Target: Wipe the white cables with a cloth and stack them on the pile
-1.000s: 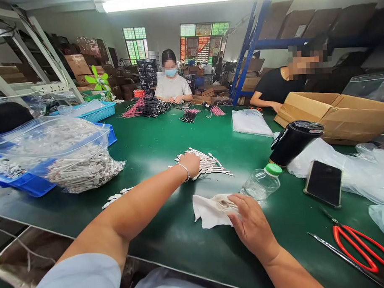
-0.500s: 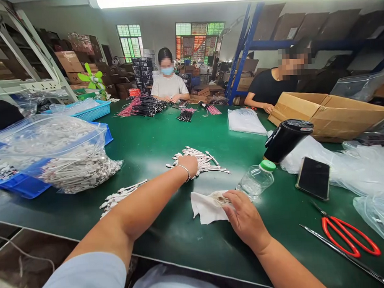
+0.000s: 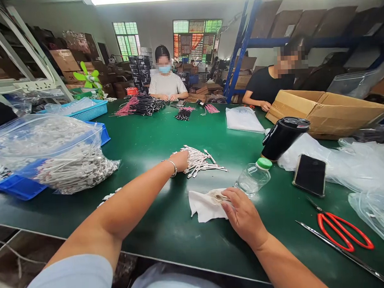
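Note:
My left hand (image 3: 180, 160) reaches across to the left edge of a loose pile of short white cable pieces (image 3: 200, 160). Its back faces me, and the fingertips are hidden, so their grip does not show. A folded white cloth (image 3: 204, 206) with a brownish stain lies nearer to me. My right hand (image 3: 245, 213) rests at the cloth's right end, thumb and fingers closed on it. Behind my left forearm a second group of white pieces (image 3: 109, 197) is mostly covered. A clear bottle with a green cap (image 3: 253, 177) stands just beyond my right hand.
Red-handled scissors (image 3: 344, 231), a pointed metal tool (image 3: 340, 250), a phone (image 3: 309, 174) and a tilted black cup (image 3: 283, 138) are on the right. A filled plastic bag (image 3: 76, 167) leans over a blue bin (image 3: 23, 189) at left. Two people sit across the table (image 3: 141, 141).
My left hand has shifted left over the pile, uncovering more white pieces. My left forearm now covers more of the second group. The right hand keeps its place on the cloth.

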`<act>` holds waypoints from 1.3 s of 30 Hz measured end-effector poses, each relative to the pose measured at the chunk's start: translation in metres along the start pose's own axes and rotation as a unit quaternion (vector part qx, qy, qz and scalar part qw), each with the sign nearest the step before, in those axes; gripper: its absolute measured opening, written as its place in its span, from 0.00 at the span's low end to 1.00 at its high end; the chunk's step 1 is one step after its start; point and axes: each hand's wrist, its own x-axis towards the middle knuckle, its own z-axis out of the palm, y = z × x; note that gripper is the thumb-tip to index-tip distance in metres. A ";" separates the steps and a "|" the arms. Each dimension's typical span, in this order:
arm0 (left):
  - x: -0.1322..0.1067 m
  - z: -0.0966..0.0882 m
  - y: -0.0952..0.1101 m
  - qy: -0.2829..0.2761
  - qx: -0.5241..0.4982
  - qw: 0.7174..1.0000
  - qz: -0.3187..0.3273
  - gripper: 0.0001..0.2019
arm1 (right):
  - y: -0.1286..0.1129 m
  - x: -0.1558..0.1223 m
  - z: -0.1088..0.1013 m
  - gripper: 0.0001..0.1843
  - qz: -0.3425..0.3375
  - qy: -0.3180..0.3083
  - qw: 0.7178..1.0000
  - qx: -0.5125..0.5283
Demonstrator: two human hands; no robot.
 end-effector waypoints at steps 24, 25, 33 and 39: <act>-0.105 0.063 0.003 0.091 -0.467 0.857 0.197 0.08 | -0.071 0.064 0.043 0.29 0.195 -0.072 0.924 0.321; -0.104 0.067 0.001 0.085 -0.487 0.848 0.189 0.08 | -0.072 0.063 0.045 0.29 0.185 -0.072 0.930 0.308; -0.103 0.073 0.003 0.019 -0.607 0.773 0.183 0.19 | -0.078 0.056 0.036 0.40 0.120 -0.099 0.941 0.302; -0.102 0.069 0.000 -0.007 -0.646 0.745 0.165 0.12 | -0.079 0.051 0.037 0.44 0.118 -0.086 0.930 0.337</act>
